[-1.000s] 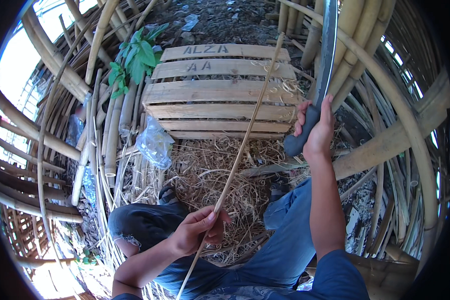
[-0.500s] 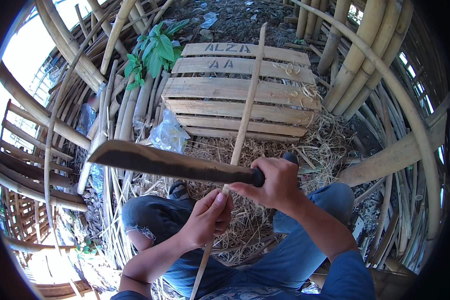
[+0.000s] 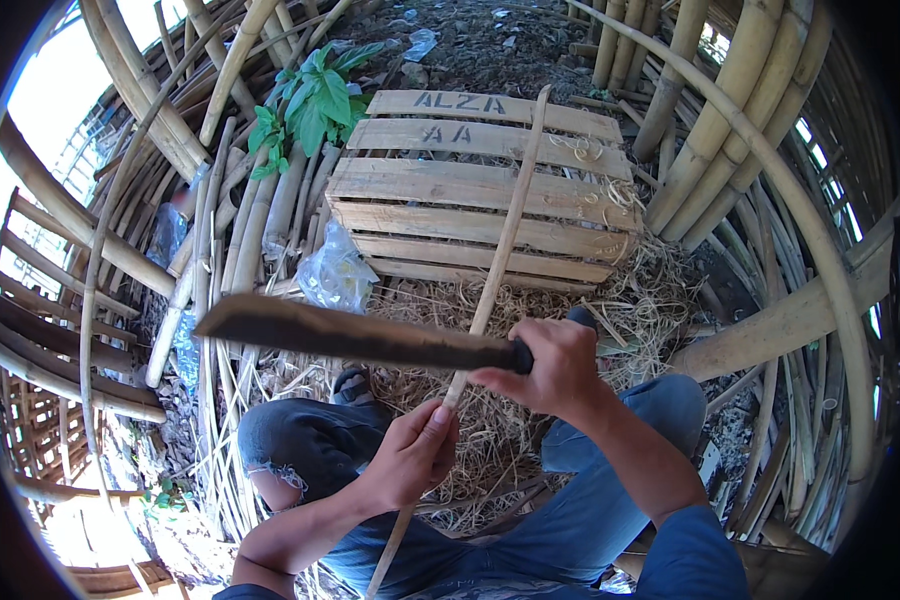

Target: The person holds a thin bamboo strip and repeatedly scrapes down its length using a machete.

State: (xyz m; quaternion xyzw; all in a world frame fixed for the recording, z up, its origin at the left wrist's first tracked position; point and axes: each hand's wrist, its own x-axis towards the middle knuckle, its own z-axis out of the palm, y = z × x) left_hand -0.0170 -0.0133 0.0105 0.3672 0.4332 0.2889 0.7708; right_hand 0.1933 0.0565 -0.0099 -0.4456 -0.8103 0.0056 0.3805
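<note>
Shavings-strewn ground (image 3: pixel 660 290), far slatted wooden crate (image 3: pixel 420 180).
Left fingers (image 3: pixel 434 438) clamp 1 long tan wooden strip (image 3: pixel 510 220); right fingers (image 3: pixel 547 342) clamp 1 dark-bladed machete (image 3: pixel 350 333).

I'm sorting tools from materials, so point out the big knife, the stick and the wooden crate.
Big knife (image 3: pixel 355 336): head view, middle of the blade.
Stick (image 3: pixel 496 280): head view, length beyond the blade.
Wooden crate (image 3: pixel 450 187): head view, a middle slat.
</note>
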